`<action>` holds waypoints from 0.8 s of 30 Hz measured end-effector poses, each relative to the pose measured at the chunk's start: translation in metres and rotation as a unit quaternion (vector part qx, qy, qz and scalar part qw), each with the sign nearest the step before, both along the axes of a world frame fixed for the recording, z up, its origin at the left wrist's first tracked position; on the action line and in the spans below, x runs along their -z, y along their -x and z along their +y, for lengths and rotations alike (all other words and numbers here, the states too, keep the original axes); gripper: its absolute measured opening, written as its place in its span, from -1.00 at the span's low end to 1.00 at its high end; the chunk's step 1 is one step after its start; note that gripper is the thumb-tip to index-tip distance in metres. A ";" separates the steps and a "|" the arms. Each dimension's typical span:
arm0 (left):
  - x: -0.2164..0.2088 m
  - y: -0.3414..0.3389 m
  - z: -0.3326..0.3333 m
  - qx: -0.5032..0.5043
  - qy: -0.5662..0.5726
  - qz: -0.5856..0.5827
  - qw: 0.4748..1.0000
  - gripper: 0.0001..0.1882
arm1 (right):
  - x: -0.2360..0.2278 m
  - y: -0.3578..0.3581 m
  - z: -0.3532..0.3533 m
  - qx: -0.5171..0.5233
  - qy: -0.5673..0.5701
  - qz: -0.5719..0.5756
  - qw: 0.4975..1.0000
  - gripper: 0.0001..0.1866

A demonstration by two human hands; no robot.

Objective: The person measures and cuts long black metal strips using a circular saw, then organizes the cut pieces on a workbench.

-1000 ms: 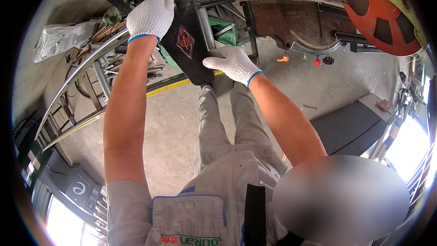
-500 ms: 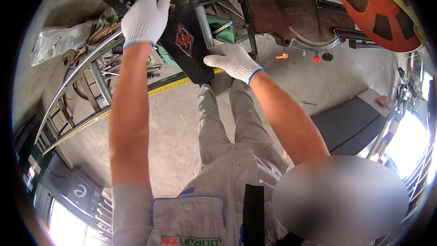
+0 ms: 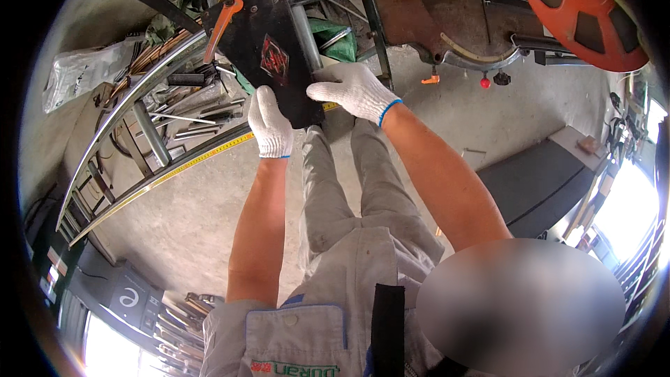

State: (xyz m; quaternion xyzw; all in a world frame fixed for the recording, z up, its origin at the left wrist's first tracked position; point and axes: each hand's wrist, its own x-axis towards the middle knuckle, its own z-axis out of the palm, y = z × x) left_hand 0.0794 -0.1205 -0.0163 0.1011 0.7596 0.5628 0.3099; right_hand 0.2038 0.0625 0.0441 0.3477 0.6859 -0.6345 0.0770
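Between my hands stands a black panel point(image 3: 255, 42) with a red diamond-shaped emblem, set across a metal rail frame. An orange lever handle point(image 3: 223, 26) sits at its upper left corner, free of my fingers. My left hand point(image 3: 271, 124), in a white knit glove, holds the panel's lower left edge with fingers together. On the lower right edge, my right hand point(image 3: 354, 91), gloved the same way, grips with thumb on the front. The fingers behind the panel are hidden. A yellow measuring tape point(image 3: 209, 153) runs along the rail just left of my left hand.
A red and yellow-green saw guard point(image 3: 583, 21) hangs at the upper right. Under the far bench are a small orange lever point(image 3: 430, 79) and a red knob point(image 3: 486, 84). Metal offcuts point(image 3: 195, 115) and a clear plastic bag point(image 3: 84, 73) lie behind the left rail.
My left hand has come down from the panel's upper left corner to its lower left edge, uncovering the orange lever. My right hand stays nearly in place.
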 end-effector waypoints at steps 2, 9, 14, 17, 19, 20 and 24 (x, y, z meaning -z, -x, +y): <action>-0.004 -0.003 0.005 -0.032 -0.025 -0.018 0.999 -0.51 | -0.001 0.000 0.000 0.003 -0.001 0.006 1.000 -0.41; -0.008 -0.007 0.015 -0.052 -0.057 0.041 0.996 -0.53 | 0.003 0.000 0.000 -0.006 -0.005 0.008 1.000 -0.42; 0.002 -0.003 0.005 -0.035 -0.050 0.006 0.998 -0.55 | 0.003 0.000 -0.001 0.000 -0.002 0.003 1.000 -0.39; 0.004 -0.001 0.000 -0.016 -0.033 -0.023 0.999 -0.51 | 0.004 0.000 -0.001 0.000 -0.005 0.003 1.000 -0.38; 0.002 0.000 -0.001 -0.013 -0.027 -0.009 0.999 -0.52 | 0.001 0.000 -0.001 -0.006 -0.005 -0.004 1.000 -0.38; 0.000 0.001 0.000 -0.016 -0.030 0.011 0.999 -0.54 | 0.001 0.001 -0.001 -0.005 0.005 -0.004 1.000 -0.39; -0.041 0.008 0.028 -0.134 -0.022 0.167 0.977 -0.53 | 0.000 0.002 0.000 -0.003 0.002 -0.010 1.000 -0.40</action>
